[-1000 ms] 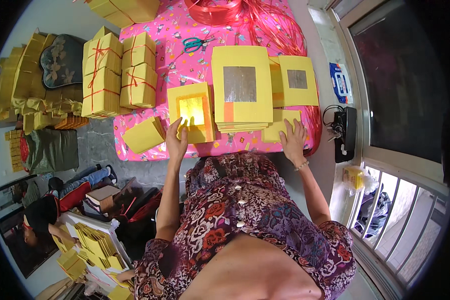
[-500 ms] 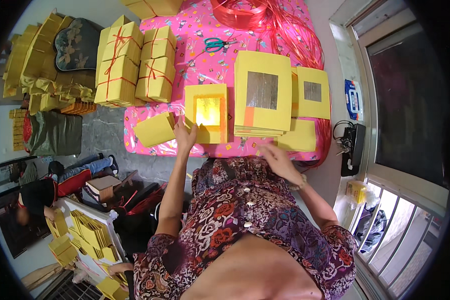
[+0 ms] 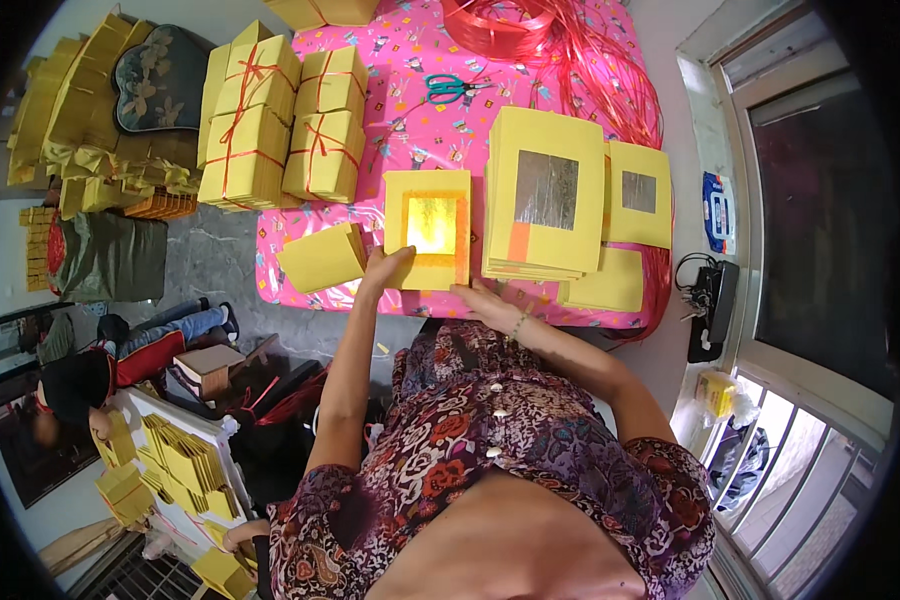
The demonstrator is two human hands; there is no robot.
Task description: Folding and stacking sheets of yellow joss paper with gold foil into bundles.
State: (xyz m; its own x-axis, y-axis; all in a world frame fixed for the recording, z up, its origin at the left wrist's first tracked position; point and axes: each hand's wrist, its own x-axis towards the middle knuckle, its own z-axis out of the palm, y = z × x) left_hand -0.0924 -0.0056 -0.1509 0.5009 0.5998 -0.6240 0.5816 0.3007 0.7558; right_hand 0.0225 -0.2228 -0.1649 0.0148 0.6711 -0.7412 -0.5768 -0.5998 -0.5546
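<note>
A: What are the hands doing?

B: The right hand [image 3: 485,306] is lying nearest, fingers stretched out by the bottom right corner of the yellow paper [image 3: 428,228]. I can't tell if it's pinching. The left hand [image 3: 388,268] is resting at the left edge, thumb on top. Its other fingers are hiding, so I can't tell how tight it is.

A: Which step is that?

B: I'm guessing they're getting hold of the paper and making its edges even. The next move is probably calling for a gentle squeeze from both sides, so nothing is bending.

A: How's the paper looking?

B: It's lying flat near the front of the pink tablecloth [image 3: 420,135]. A gold square [image 3: 433,215] is shining in its middle, with an orange frame [image 3: 461,235] going around.

A: And farther off?

B: A big yellow pile [image 3: 545,190] is standing to the right. Beyond, scissors [image 3: 446,89] are lying, and red string [image 3: 500,30] is sitting farthest.
</note>
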